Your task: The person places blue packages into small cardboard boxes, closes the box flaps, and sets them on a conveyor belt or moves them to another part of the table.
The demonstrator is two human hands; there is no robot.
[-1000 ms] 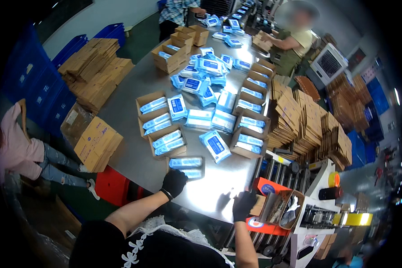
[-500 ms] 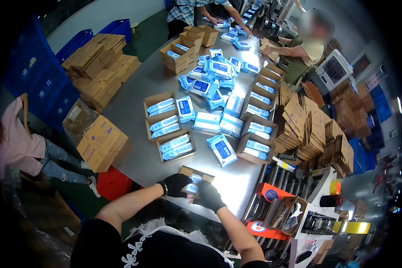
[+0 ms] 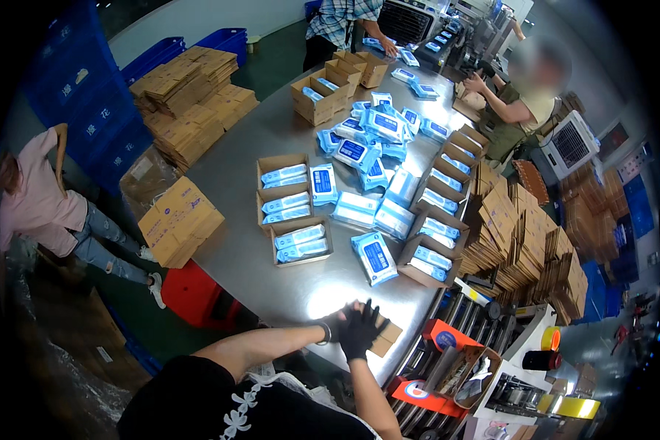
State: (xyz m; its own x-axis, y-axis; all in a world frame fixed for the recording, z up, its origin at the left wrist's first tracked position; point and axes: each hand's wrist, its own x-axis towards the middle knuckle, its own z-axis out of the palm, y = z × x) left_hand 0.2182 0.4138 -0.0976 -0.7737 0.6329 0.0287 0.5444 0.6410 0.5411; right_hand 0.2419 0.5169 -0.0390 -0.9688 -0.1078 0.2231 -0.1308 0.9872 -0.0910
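My right hand (image 3: 359, 334), in a black glove with bare fingertips, lies with fingers spread over a small brown carton (image 3: 389, 339) at the table's near edge. The carton's top looks folded over, and no packs show inside. My left hand (image 3: 333, 325), gloved too, is on the carton's left, partly behind the right hand; most of its fingers are hidden. Beyond them lies a single blue-and-white wipes pack (image 3: 375, 258). An open carton (image 3: 301, 243) with two packs stands to the left, and another open carton (image 3: 427, 262) with packs stands to the right.
A pile of wipes packs (image 3: 378, 132) covers the table's middle. Stacked flat cartons (image 3: 521, 220) stand on the right, beside a roller conveyor (image 3: 458, 315) with tape rolls. A red stool (image 3: 198, 297) is at left. Two co-workers are at the far end; another person stands left.
My hands and the carton have shifted right. The carton's open top with packs showing is now covered over, and my right hand has spread across it. The view has turned slightly.
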